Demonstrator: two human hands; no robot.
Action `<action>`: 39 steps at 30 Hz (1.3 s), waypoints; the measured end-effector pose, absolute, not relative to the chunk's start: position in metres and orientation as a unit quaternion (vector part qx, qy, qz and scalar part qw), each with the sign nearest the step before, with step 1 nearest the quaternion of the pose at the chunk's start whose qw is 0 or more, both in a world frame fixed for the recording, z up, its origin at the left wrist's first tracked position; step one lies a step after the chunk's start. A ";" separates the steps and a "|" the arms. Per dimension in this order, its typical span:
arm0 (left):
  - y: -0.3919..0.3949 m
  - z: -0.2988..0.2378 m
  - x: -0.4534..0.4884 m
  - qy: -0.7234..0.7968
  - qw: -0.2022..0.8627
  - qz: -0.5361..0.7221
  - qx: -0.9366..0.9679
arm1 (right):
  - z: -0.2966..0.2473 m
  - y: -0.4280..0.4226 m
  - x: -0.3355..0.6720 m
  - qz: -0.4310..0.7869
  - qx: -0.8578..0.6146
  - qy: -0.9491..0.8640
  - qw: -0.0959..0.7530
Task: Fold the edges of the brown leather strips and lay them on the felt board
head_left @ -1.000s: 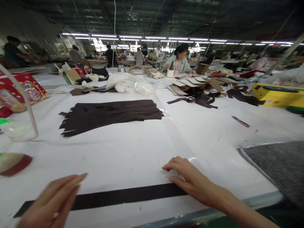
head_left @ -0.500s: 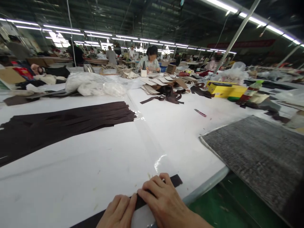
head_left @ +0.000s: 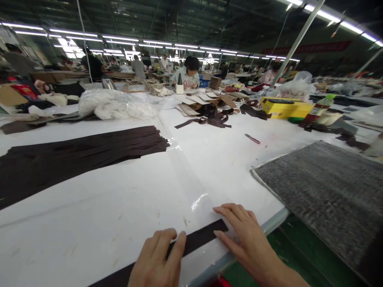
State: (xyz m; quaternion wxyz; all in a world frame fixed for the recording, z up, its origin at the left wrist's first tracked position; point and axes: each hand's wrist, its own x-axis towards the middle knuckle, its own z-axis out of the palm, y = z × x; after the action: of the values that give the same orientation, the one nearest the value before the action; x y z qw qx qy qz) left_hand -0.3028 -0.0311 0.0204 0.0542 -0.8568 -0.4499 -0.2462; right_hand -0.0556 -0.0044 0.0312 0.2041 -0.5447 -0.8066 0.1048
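A long dark brown strip [head_left: 203,238], looking like fabric or thin leather, lies flat along the near edge of the white table. My left hand [head_left: 158,257] rests over it with curled fingers, thumb and forefinger on either side, holding it against the table. Part of the strip is hidden under that hand. At the strip's right end my right hand [head_left: 247,239] is open, its thumb spread from the fingers and the strip's end in the gap between them. Whether the right fingertips touch the strip I cannot tell.
A layered pile of dark strips [head_left: 89,153] lies to the left. Pink-handled snips [head_left: 253,138] lie ahead, near tangled dark scraps [head_left: 214,117]. A grey textured mat [head_left: 323,187] covers the right side. Beyond are a yellow box [head_left: 287,107], a bottle [head_left: 318,109] and clear plastic bags [head_left: 116,105]. A person [head_left: 188,73] sits opposite.
My right hand has come off the strip's middle, moved right to its end and spread open. My left hand has shifted slightly right and up, its thumb now apart from the forefinger.
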 end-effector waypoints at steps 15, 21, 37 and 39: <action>0.019 0.044 -0.221 -0.390 -0.123 -0.026 -0.912 | 0.008 -0.031 -0.029 0.024 -0.468 -0.845 0.257; 0.029 0.056 -0.212 -0.349 -0.087 0.050 -0.932 | 0.006 -0.027 -0.027 0.033 -0.454 -0.842 0.291; 0.035 0.061 -0.207 -0.355 -0.083 0.082 -0.928 | 0.009 -0.027 -0.028 0.067 -0.461 -0.819 0.335; 0.035 0.060 -0.207 -0.373 -0.128 0.035 -0.918 | 0.012 -0.027 -0.028 0.107 -0.480 -0.810 0.320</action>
State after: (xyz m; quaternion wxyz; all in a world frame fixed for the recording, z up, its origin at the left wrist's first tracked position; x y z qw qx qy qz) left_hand -0.2072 0.0355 0.0604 -0.1285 -0.9182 -0.3730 0.0354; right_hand -0.0283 -0.0273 0.0119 0.3199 -0.4801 -0.8097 0.1072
